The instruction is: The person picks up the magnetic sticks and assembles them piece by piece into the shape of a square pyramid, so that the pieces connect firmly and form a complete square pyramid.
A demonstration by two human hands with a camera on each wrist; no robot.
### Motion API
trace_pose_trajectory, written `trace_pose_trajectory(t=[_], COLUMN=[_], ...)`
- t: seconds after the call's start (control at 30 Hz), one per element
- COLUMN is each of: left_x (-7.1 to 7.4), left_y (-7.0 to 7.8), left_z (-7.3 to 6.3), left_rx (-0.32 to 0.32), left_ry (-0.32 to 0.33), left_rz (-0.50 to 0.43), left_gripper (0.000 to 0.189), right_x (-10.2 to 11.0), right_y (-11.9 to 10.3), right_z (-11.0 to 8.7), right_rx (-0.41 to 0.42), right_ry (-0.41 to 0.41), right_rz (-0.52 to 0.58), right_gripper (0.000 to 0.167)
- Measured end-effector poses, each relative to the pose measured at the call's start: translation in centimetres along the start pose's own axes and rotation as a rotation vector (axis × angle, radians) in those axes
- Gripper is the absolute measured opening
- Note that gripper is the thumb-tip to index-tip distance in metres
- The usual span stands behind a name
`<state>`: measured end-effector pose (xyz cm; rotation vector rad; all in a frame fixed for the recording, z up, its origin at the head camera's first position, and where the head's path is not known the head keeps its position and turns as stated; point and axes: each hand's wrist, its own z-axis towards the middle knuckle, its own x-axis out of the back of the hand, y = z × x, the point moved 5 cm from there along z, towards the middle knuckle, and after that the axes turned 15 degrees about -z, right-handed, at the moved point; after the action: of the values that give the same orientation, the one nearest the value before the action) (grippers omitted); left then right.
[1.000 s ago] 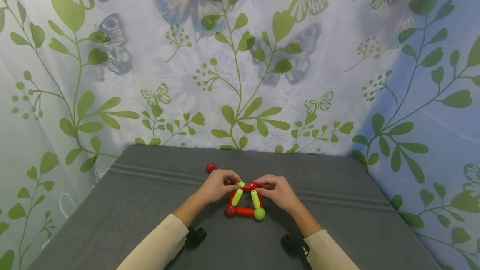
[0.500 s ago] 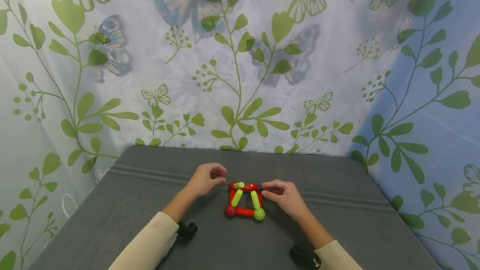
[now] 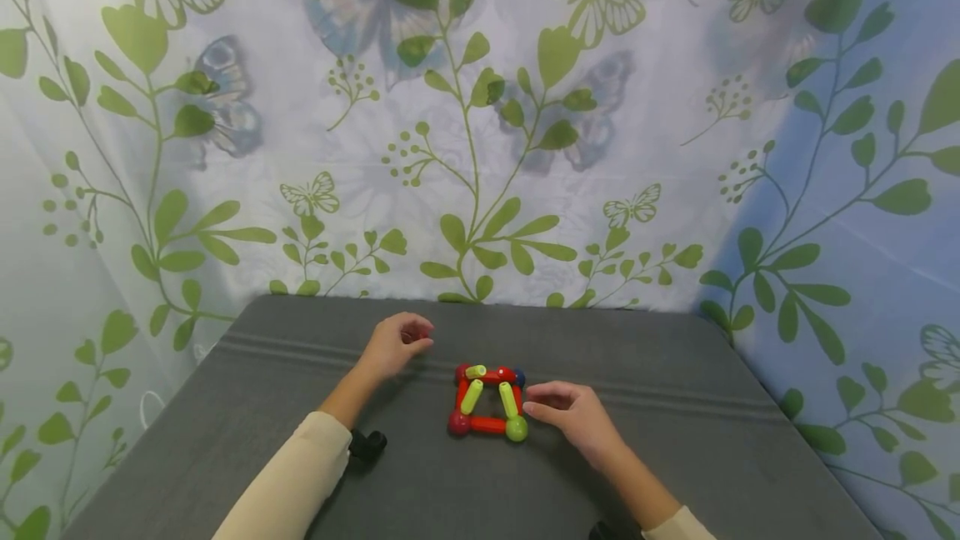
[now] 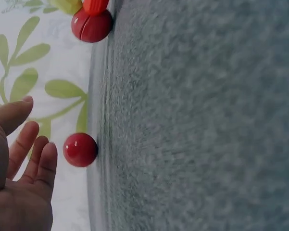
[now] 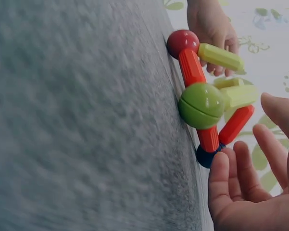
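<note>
My left hand (image 3: 393, 346) hovers with relaxed fingers at a loose red ball (image 4: 81, 149), which the hand mostly hides in the head view. The left wrist view shows a gap between fingertips and ball. A square frame of magnetic sticks and balls lies mid-table. Its red sticks (image 3: 488, 425) join a red ball (image 3: 459, 423), a green ball (image 3: 517, 428), a blue ball (image 5: 207, 157) and another red ball (image 4: 92, 25). Yellow-green sticks (image 3: 472, 397) and one red stick (image 5: 237, 124) slant up from the corners. My right hand (image 3: 573, 419), fingers loosely bent, holds nothing beside the frame's right side.
The grey table (image 3: 262, 373) runs back to a curtain (image 3: 480, 148) printed with leaves and butterflies. A black wrist strap piece (image 3: 367, 445) sits under the left forearm, another (image 3: 603, 532) under the right.
The left hand has let go of a yellow-green stick at the back left corner and moved left and back to the loose red ball. The right hand has drawn away from the frame, right and nearer.
</note>
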<state>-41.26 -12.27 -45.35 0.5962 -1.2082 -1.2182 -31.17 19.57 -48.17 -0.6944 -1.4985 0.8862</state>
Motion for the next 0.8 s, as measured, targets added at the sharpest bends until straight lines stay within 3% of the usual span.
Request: trace_pose_trajectory(t=[0.2,0.3,0.57,0.8], left_x=[0.7,0.8,0.8,0.7], left_y=[-1.2,-1.7,-3.1,-3.8], left_z=[0.5,0.7,1.6,1.9], left_rx=[0.004,0.048,0.164,0.187], left_ry=[0.023,0.015,-0.026,-0.029], left_rz=[0.020,0.052,0.057,0.074], left_gripper=[0.023,0.025,0.042,0.039], right_x=[-0.4,-0.5,-0.8,-1.3], right_y=[0.0,0.1,-0.2,-0.4], right_z=[-0.5,-0.6,-0.9,-1.0], right_rx=[-0.037,-0.049,-0.008,0.021], right_ry=[-0.048,-0.064,-0.112,-0.155], right_rz=[-0.020,-0.028,-0.056,-0.102], right_gripper=[0.041,0.041,0.041,0.040])
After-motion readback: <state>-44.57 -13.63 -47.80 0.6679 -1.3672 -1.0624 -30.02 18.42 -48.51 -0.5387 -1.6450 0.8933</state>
